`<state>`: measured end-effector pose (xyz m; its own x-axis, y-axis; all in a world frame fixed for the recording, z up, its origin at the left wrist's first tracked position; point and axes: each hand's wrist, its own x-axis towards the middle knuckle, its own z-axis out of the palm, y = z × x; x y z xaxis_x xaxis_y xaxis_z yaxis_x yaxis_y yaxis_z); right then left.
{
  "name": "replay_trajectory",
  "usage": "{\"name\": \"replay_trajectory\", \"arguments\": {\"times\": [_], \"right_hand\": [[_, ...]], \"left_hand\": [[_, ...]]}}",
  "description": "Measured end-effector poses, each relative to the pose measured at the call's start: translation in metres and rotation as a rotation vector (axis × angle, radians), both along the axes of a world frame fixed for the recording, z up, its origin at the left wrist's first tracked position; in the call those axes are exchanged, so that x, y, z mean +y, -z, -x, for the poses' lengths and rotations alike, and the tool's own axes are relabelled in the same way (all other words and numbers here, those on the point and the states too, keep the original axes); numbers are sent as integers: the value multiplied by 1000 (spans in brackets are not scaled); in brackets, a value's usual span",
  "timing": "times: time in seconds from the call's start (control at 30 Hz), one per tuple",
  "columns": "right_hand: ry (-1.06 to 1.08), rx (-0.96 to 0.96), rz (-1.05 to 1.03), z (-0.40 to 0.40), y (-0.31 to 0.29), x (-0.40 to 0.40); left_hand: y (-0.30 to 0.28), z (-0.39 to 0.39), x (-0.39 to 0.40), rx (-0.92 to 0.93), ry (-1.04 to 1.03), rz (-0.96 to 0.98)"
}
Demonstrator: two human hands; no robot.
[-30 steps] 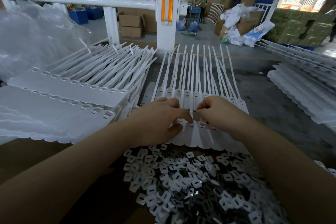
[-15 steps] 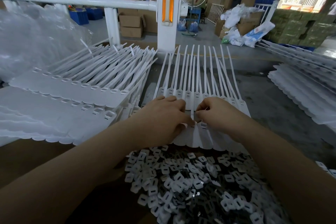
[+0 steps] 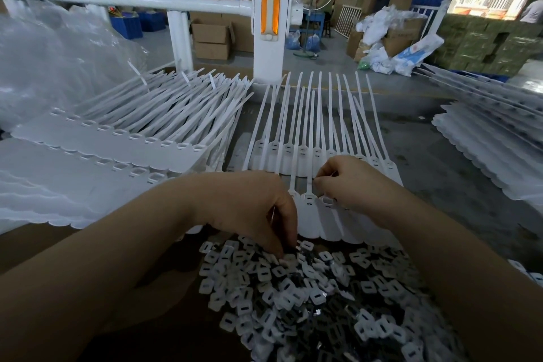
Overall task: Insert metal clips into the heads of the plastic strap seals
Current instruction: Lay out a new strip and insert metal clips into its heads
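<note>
A row of white plastic strap seals [image 3: 310, 216] lies flat in front of me, heads toward me and straps pointing away. Closer to me is a heap of small white-and-metal clips [image 3: 293, 297]. My left hand [image 3: 249, 209] reaches down to the far edge of the heap, its curled fingertips pinching a clip there. My right hand [image 3: 352, 185] rests on the row of seals. Its fingers are curled and pinch a strap just above a seal head. The heads under that hand are hidden.
A big stack of joined strap seals [image 3: 123, 138] lies to the left, and another stack [image 3: 493, 156] to the right. A white railing post [image 3: 271, 18] with an orange reflector stands just beyond the seals. Clear plastic bags [image 3: 53, 62] are piled at far left.
My left hand left the seal head and dropped toward me onto the clip heap. My right hand stayed on the seals, shifting slightly.
</note>
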<state>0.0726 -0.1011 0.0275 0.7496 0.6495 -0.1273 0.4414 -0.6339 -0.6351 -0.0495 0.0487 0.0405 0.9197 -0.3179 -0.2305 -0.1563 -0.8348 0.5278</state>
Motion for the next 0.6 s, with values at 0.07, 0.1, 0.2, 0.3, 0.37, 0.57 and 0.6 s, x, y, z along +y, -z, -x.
{"name": "replay_trajectory", "arguments": {"times": [0.07, 0.1, 0.2, 0.3, 0.37, 0.57, 0.6], "right_hand": [[-2, 7, -7, 1, 0, 0], [-2, 8, -9, 1, 0, 0], [-2, 5, -12, 1, 1, -1], [3, 18, -27, 1, 1, 0], [9, 39, -53, 1, 1, -1], [-53, 36, -214, 2, -4, -3], [-81, 39, -246, 3, -5, -4]], "left_hand": [[0, 1, 0, 16, 4, 17], [0, 1, 0, 19, 5, 22], [2, 2, -1, 18, -14, 28], [3, 1, 2, 34, -60, 69], [3, 1, 5, 43, -109, 122], [7, -2, 10, -23, -478, 520], [8, -3, 10, -27, -530, 569]]}}
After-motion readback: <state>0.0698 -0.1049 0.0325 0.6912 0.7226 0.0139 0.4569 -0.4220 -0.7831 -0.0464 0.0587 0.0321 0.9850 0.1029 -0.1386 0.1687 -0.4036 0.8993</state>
